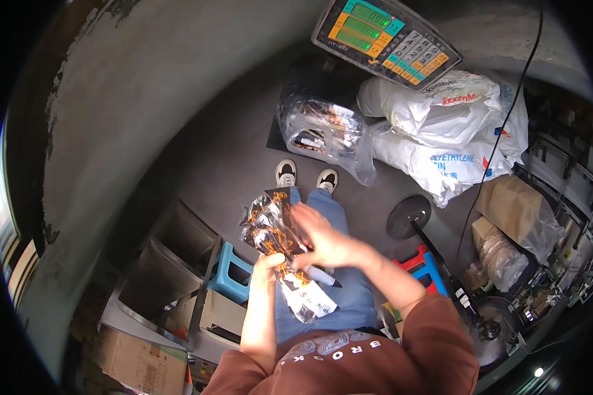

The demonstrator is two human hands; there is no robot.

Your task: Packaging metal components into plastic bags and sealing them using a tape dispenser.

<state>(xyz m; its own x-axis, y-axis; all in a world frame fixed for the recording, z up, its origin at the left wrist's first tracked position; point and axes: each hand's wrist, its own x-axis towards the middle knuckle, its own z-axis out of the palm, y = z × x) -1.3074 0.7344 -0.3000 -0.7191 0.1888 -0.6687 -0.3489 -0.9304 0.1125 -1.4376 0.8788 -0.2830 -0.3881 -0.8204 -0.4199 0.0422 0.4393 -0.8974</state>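
My left hand (268, 268) is closed on a bundle of plastic packaging bags (274, 228), printed black, orange and white, held tilted over my lap. The crinkled lower part of the bundle hangs toward my belly. Across its upper right side lies my right hand (323, 238), slightly blurred, with its fingers stretched out against the plastic and its thumb pointing toward my left hand. Just below that thumb, a pale marker pen (323, 276) with a black tip points down to the right; its other end is hidden, and what supports it is unclear.
Ahead stands a scale display (389, 43) with green readouts and a keypad. Below it sits a clear bag (326, 135) of similar packages. White sacks (448, 135) are piled at the right. A blue stool (232, 271) and a cardboard box (141, 362) are to the left.
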